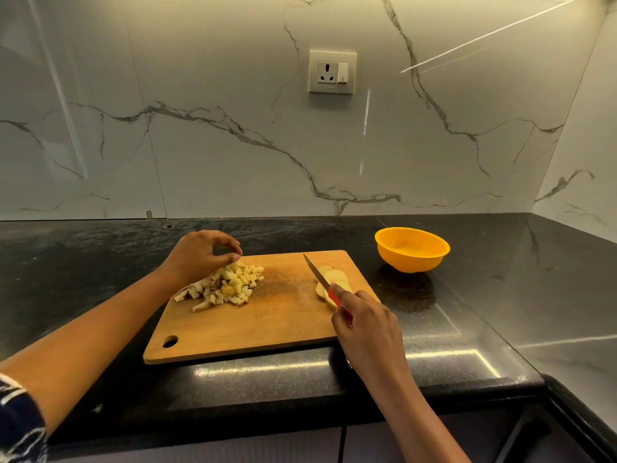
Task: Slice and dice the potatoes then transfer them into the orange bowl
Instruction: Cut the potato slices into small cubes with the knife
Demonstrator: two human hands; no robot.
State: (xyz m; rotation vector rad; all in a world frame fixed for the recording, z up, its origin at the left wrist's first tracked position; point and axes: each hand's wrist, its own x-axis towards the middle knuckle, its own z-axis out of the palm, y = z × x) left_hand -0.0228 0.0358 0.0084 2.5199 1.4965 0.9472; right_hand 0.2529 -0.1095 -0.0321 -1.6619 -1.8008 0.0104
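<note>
With right hand (364,325) gripping knife (317,274) over slices (336,276) on board (267,325), left hand (200,255) curled atop diced pile (230,285) (pinching or not, cannot tell), orange bowl (412,255) off right: stack slices flat, tuck fingertips, cut strips, then crosswise.

Counts on the counter: singles, apart from the potato.

Two hands, the left hand (197,255) and the right hand (364,325), which grips the one knife (315,270). One cutting board (267,322). One orange bowl (412,262), beyond and right of that grip. Just ahead of the grip are about five overlapping potato slices (335,275); the blade and fingers hide part of them, so the count is unsure. At the left fingertips is one heap of diced potato (230,285), with too many pieces to count. One wall socket (332,72).
</note>
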